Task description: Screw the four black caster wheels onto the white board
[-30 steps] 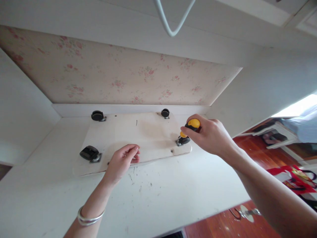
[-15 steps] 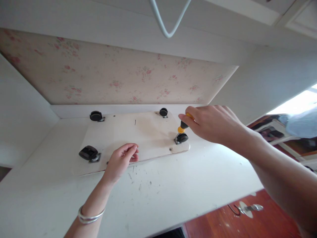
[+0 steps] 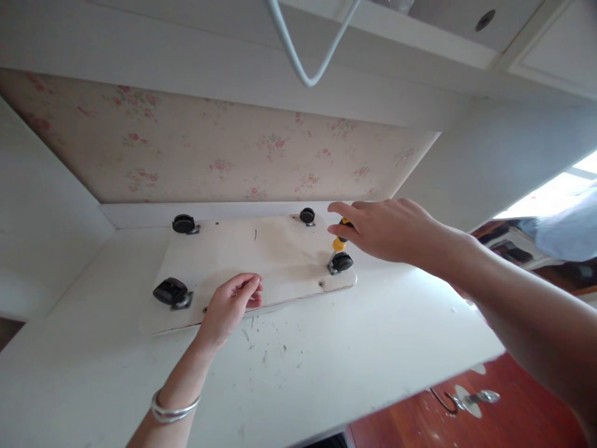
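Note:
A white board [image 3: 275,249] lies on the white desktop, with black caster wheels at its corners. My right hand [image 3: 382,227] is around the handle of a yellow-and-black screwdriver [image 3: 339,244], its index finger stretched out past it. The screwdriver's shaft points down at the mount of the near right caster [image 3: 342,262]; its tip is hard to make out. Over the board's front edge, my left hand [image 3: 233,305] has its thumb and fingers pressed together; anything between them is hidden. To its left is the near left caster [image 3: 170,290].
Flowered wallpaper [image 3: 265,149] covers the wall behind the desktop [image 3: 326,361]. A pale bent rod or cable [image 3: 298,62] hangs above, below a white cabinet [image 3: 555,56]. Past the desktop's right edge is a reddish wooden floor [image 3: 420,417] with a metal fitting on it.
My right hand's grip on the screwdriver has loosened, with the index finger now extended further left. My left hand stays in much the same place. The view has shifted slightly.

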{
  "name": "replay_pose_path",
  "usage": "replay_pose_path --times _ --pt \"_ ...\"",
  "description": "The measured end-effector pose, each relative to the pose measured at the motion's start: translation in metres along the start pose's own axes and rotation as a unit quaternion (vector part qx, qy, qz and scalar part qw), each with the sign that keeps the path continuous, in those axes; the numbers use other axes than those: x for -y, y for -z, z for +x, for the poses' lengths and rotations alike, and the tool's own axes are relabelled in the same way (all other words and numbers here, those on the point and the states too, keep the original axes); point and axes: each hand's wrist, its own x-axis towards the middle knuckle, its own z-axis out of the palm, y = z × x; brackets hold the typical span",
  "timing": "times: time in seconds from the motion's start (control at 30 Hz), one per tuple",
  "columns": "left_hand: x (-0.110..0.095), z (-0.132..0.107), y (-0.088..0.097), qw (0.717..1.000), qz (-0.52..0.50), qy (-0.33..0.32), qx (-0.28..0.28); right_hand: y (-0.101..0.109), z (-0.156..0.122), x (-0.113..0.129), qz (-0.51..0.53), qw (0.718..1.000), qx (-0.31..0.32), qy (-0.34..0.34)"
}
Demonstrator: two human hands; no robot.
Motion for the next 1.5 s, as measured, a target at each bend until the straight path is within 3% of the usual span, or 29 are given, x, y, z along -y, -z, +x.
replay_pose_path --times 0.1,0.27,0.47,0.63,0.8,0.97,1.13,1.33,1.5 --pt "0.000 -0.001 0.000 1.000 -0.001 0.002 -0.003 0.000 -0.001 0.000 0.050 0.997 0.001 0.057" --pt "0.002 0.000 0.001 1.000 -0.004 -0.007 0.010 0.002 0.005 0.004 -0.012 1.000 0.020 -0.008" --pt "0.003 0.001 0.001 1.000 -0.004 -0.006 0.005 0.000 0.013 -0.001 0.021 0.999 -0.005 0.047" --pt "0.001 0.000 0.001 1.000 -0.006 -0.010 0.009 0.005 0.015 -0.006 -0.019 0.999 0.021 -0.020" --pt "-0.003 -0.002 0.001 1.000 -0.017 -0.006 0.009 0.011 0.011 -0.010 0.088 0.991 0.051 0.088" --pt "-0.005 -0.003 0.001 1.000 -0.021 -0.005 0.009 0.012 0.014 -0.009 -0.010 1.000 0.028 -0.004" --pt "-0.003 -0.001 0.002 1.000 -0.023 -0.002 0.016 0.007 0.014 -0.013 0.056 0.994 0.023 0.088" --pt "-0.004 -0.001 0.002 1.000 -0.021 0.000 0.014 0.012 0.014 -0.009 -0.005 1.000 0.017 0.010" --pt "-0.004 -0.001 0.001 1.000 -0.019 0.000 0.012 0.015 0.012 -0.008 0.053 0.994 0.037 0.085"
